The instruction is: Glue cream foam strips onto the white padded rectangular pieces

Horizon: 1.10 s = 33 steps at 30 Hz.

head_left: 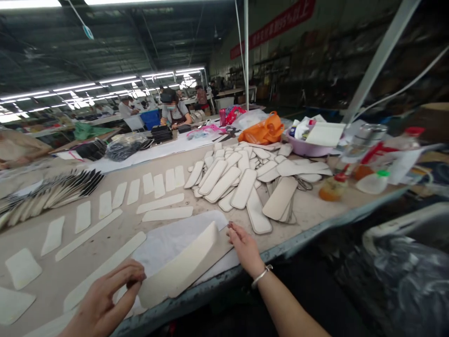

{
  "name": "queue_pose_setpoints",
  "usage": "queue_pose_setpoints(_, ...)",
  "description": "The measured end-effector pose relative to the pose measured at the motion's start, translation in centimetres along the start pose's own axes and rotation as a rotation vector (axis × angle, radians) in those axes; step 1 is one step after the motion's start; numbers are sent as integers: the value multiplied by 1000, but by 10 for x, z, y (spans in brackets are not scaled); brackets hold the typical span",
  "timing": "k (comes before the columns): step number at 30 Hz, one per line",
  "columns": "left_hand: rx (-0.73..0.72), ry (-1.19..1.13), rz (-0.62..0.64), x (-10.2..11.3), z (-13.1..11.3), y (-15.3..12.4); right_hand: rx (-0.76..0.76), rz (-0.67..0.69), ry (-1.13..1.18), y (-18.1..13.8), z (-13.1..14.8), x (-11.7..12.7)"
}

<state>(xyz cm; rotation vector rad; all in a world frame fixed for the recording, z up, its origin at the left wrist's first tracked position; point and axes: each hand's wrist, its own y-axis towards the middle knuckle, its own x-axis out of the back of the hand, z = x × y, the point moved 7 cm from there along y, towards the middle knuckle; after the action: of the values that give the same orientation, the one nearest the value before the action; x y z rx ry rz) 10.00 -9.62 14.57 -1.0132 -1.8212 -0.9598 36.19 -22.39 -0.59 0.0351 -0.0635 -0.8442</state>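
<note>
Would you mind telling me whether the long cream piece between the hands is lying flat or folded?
Folded: the cream piece is doubled lengthwise, its upper half raised.

Matt cream foam and board stock on a worn, dusty bench.

Your left hand (101, 304) and right hand (245, 248) rest at the ends of a stack of foam pieces (182, 267): matt, cream, soft-looking, with smooth cut edges. Under it lies a white sheet (164, 241), thin and dull, cloth or paper, which one you cannot tell. The table (115, 229) is a rough beige surface, scuffed, with a metal edge. The heap of rounded strips (242, 182) looks like smooth matt board. The orange bag (264, 131) is glossy plastic; the basin (305, 147) smooth lilac plastic; your bracelet (262, 276) shiny metal.
</note>
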Motion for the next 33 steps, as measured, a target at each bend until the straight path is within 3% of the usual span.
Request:
queue_pose_setpoints(5,96,-123,83,-14,5,1,-32,73,-105,4,3,8)
queue_pose_setpoints(8,251,-189,133,-28,16,1,-77,103,-131,3,7,15)
queue_pose_setpoints(12,523,-251,225,-62,38,-4,-98,52,-218,8,7,30)
queue_pose_setpoints(16,661,-312,313,-100,56,-7,-130,-15,-415,17,-3,37)
queue_pose_setpoints(20,661,-284,305,-116,68,-3,-124,-30,-536,25,-7,33)
queue_pose_setpoints(25,664,-226,304,-122,81,-4,-118,12,-693,29,-4,24)
queue_pose_setpoints(33,678,-335,324,-127,86,-9,-127,60,-779,31,-4,18)
